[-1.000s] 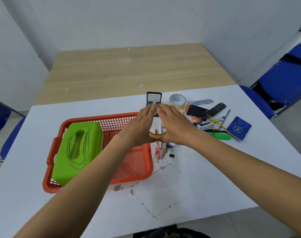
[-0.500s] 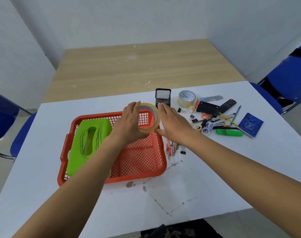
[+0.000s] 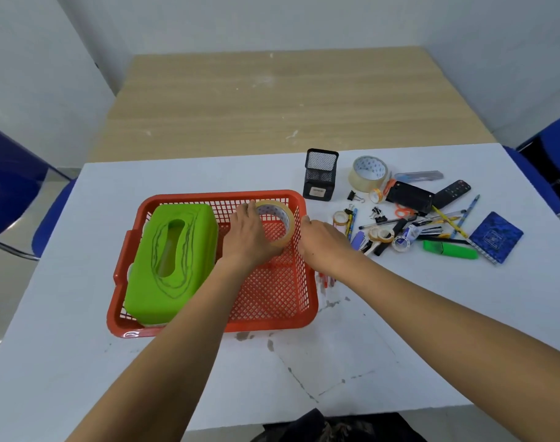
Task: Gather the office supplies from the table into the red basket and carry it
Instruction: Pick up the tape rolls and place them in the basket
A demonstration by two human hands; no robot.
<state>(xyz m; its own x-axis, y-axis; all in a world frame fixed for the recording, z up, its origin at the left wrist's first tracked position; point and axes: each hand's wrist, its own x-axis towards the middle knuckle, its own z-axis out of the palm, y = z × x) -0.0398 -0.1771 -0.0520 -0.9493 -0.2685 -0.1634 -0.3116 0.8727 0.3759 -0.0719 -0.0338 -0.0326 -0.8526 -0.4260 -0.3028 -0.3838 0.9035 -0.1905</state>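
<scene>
The white table [image 3: 80, 362] fills the lower two thirds of the frame; a bare wooden table [image 3: 278, 100] adjoins its far edge at upper centre. Blue chairs [image 3: 13, 189] show at both side edges.

The red basket [image 3: 272, 325] sits left of centre on the white table. A green tissue box [image 3: 173, 260] lies in its left half, tilted, with its far end against the left wall of the basket.

The left hand [image 3: 248, 239] is inside the basket at its upper right part, fingers curled around a roll of tan packing tape [image 3: 280, 223]. The roll stands on edge, leaning, with its lower edge at the mesh floor (whether it touches the floor cannot be told). The right hand [image 3: 320, 239] is just outside the right wall of the basket, fingers loosely curled and holding nothing; its fingertips are at the basket rim.

The remaining supplies lie in the right centre of the frame:
- a black mesh pen holder [image 3: 320, 175], upright, near the upper right corner of the basket;
- a roll of clear tape [image 3: 368, 173] just right of the holder;
- a blue notebook [image 3: 495, 236] at the far right;
- a black remote control [image 3: 452, 193];
- a green highlighter [image 3: 449, 250];
- small tape rolls [image 3: 380, 234], binder clips, pens and pencils between these.

Red pens [image 3: 326, 280] lie beside the right wall of the basket, under the right wrist.
</scene>
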